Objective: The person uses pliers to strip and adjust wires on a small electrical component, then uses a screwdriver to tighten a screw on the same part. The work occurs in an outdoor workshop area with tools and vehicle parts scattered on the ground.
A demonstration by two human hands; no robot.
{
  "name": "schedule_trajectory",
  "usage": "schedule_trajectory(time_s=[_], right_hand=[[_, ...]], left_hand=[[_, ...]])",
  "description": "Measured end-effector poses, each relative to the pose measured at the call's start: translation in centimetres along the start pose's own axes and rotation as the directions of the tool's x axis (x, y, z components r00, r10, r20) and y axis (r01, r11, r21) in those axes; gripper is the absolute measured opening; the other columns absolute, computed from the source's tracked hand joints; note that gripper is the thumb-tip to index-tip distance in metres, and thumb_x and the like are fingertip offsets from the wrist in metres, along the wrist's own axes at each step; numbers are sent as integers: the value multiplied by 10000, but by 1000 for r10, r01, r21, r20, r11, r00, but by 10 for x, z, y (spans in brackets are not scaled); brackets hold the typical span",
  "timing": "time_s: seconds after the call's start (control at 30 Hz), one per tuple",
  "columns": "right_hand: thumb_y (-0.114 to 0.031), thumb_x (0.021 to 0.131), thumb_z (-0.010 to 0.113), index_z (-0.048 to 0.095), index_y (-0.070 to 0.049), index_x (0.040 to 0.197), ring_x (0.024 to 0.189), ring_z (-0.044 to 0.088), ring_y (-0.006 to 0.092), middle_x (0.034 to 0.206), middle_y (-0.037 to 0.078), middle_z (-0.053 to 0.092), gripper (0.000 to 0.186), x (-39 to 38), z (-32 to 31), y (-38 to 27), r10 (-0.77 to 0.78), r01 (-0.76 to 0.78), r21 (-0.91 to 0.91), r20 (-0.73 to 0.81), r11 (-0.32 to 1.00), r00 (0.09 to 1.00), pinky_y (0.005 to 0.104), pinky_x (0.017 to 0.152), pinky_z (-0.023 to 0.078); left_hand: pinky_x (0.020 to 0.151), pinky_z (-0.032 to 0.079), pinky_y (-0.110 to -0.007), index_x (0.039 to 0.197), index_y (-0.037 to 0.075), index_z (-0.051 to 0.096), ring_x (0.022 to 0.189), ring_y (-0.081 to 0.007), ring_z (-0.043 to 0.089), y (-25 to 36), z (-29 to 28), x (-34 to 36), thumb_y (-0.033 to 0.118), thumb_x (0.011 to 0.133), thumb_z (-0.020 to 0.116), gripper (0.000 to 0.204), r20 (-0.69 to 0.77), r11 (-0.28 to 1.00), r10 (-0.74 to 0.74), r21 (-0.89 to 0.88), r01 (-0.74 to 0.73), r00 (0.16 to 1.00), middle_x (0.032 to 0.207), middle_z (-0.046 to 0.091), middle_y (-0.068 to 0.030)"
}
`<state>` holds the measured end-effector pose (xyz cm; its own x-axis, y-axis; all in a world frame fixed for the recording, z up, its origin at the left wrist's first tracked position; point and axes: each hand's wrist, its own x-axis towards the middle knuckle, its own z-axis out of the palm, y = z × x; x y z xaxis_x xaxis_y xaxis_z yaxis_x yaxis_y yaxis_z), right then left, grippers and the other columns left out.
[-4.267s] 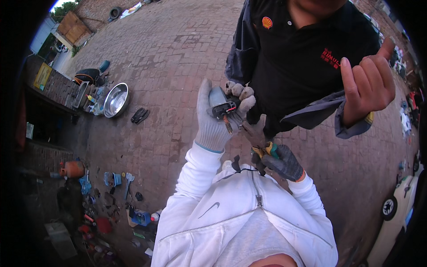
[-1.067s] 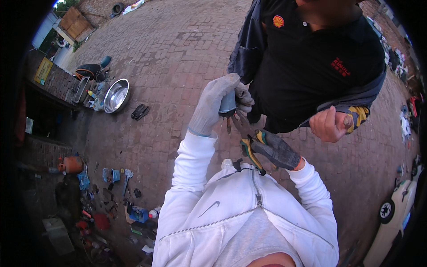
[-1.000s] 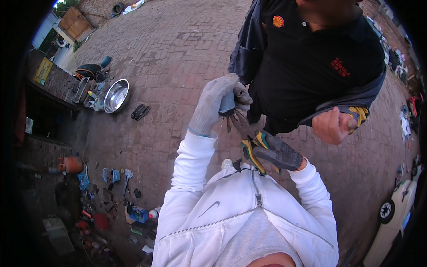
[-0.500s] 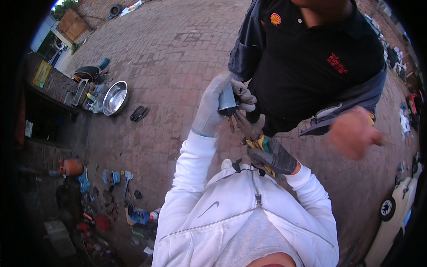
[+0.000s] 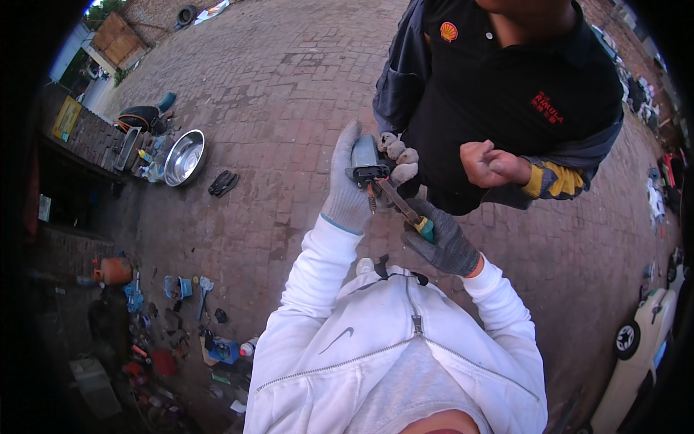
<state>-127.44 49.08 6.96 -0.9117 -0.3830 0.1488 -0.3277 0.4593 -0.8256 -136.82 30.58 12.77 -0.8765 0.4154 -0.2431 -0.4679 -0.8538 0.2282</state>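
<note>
Your left hand (image 5: 347,189), in a light grey glove, is wrapped around a small grey metal part (image 5: 366,160) and holds it up at chest height, fingers closed on its body. Your right hand (image 5: 442,242), in a dark glove, is clamped on the green-and-yellow handle of a pair of pliers (image 5: 402,207) — the nose meets the underside of the part, beside a short threaded stud.

Step in hand, as judged: working a fitting on the part's underside. The next move calls for a steady left grip and a controlled pull or twist — keep clear of the other person's fist (image 5: 486,163) just beside.
</note>
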Motion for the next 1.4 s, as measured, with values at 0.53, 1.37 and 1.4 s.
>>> schedule_trajectory(time_s=[0.53, 1.37, 1.4], right_hand=[[-295, 1019, 656, 478, -20, 1479, 1178, 646, 211, 1346, 147, 632, 565, -6, -12, 17, 77, -450, 746, 477, 490, 875, 345, 1059, 505], [-199, 925, 775, 701, -4, 1026, 717, 625, 185, 858, 105, 678, 231, 1, 0, 28, -65, 68, 31, -74, 997, 995, 310, 654, 508], [-197, 923, 777, 702, 3, 1012, 707, 620, 196, 843, 112, 676, 232, 0, -1, 31, -53, 45, -134, -55, 990, 997, 315, 656, 506]], left_hand=[[725, 609, -472, 876, 28, 640, 854, -363, 667, 11, -10, -1, 514, 1016, 522, 520, 242, 861, 277, 367, -352, 930, 817, 606, -172], [758, 636, -483, 901, 15, 617, 878, -345, 708, 14, -12, -11, 463, 1054, 470, 496, 291, 814, 352, 374, -445, 889, 866, 640, -168], [768, 632, -486, 900, 15, 615, 880, -344, 704, 14, -11, -11, 468, 1054, 468, 501, 296, 815, 361, 361, -454, 884, 865, 634, -165]])
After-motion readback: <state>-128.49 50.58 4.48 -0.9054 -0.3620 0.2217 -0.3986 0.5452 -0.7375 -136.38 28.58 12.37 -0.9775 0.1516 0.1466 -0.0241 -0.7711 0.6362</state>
